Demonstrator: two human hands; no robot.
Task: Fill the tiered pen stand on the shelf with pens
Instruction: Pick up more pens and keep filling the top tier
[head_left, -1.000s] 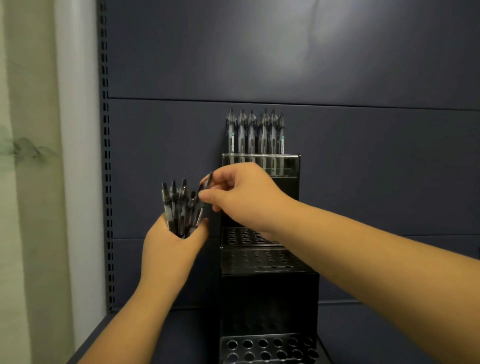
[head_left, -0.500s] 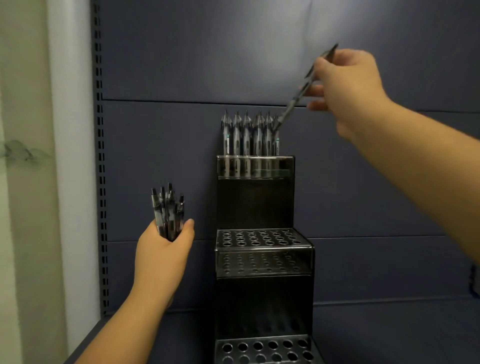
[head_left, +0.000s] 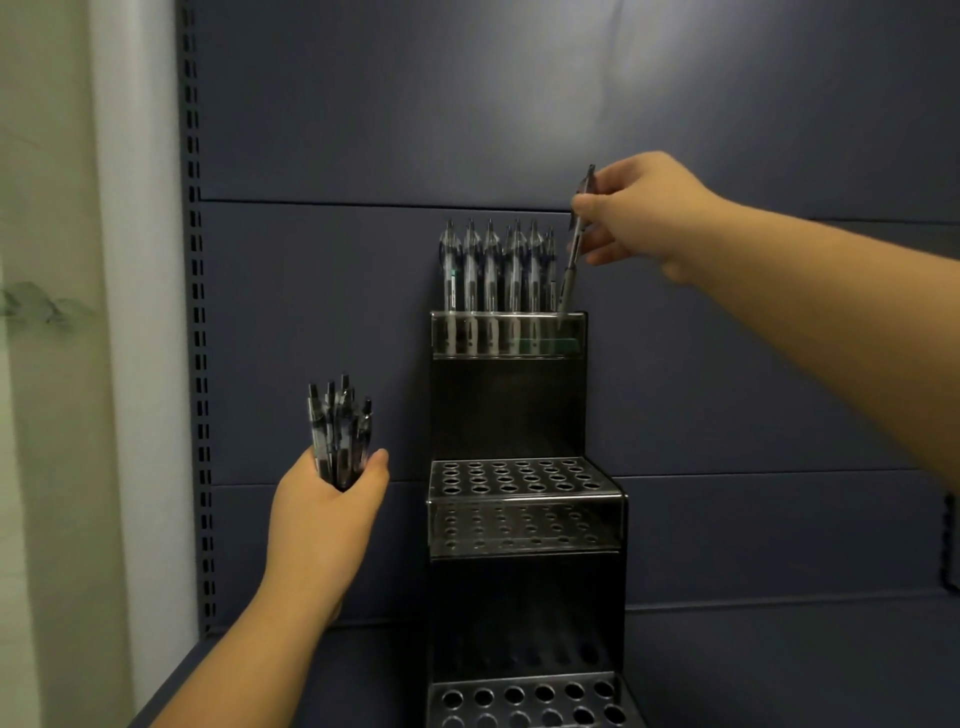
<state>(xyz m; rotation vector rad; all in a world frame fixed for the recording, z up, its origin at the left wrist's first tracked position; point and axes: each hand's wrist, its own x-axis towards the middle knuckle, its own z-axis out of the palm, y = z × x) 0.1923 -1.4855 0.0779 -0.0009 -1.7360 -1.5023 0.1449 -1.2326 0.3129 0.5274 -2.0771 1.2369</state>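
Pens (head_left: 496, 270) are being lined up in the top tier of the black tiered pen stand (head_left: 524, 525), just left of the right hand (head_left: 641, 215). A single pen (head_left: 575, 244) is being pinched by that hand's curled fingers, tilted, its lower end being held at the top tier's right end. Below and well apart to the left, a bundle of pens (head_left: 340, 431) is being gripped upright by the left hand (head_left: 327, 514). Both lower tiers' holes are being left unfilled beneath the right hand.
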